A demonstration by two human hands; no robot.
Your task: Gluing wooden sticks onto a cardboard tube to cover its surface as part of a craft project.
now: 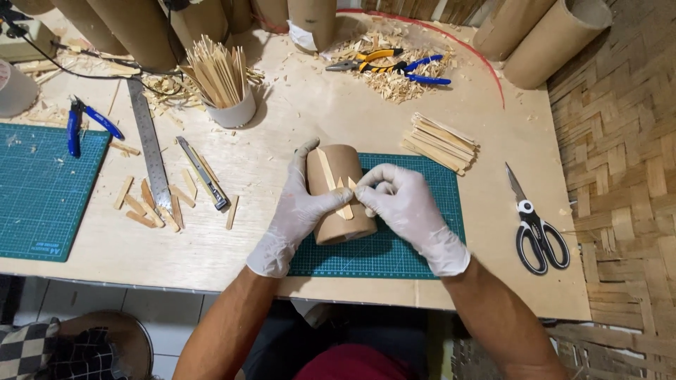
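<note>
Two gloved hands hold a short brown cardboard tube (343, 204) lying on a small green cutting mat (429, 184) on a pale wooden surface (317, 119).

The left hand (299, 211), in a white glove, wraps around the tube's left side, thumb across the front. The right hand (408, 211), also gloved, pinches a thin pale wooden strip (333, 181) against the tube's face with closed fingertips. Just right of the mat's far corner lies a stack of flat wooden sticks (441, 143). Black-handled scissors (535, 229) rest well to the right. To the left lie a steel ruler (148, 144), a utility knife (202, 173) and short wood offcuts (151, 204). A white cup of wooden sticks (224, 81) stands farther back, with yellow and blue pliers (394, 65) on wood shavings.
</note>
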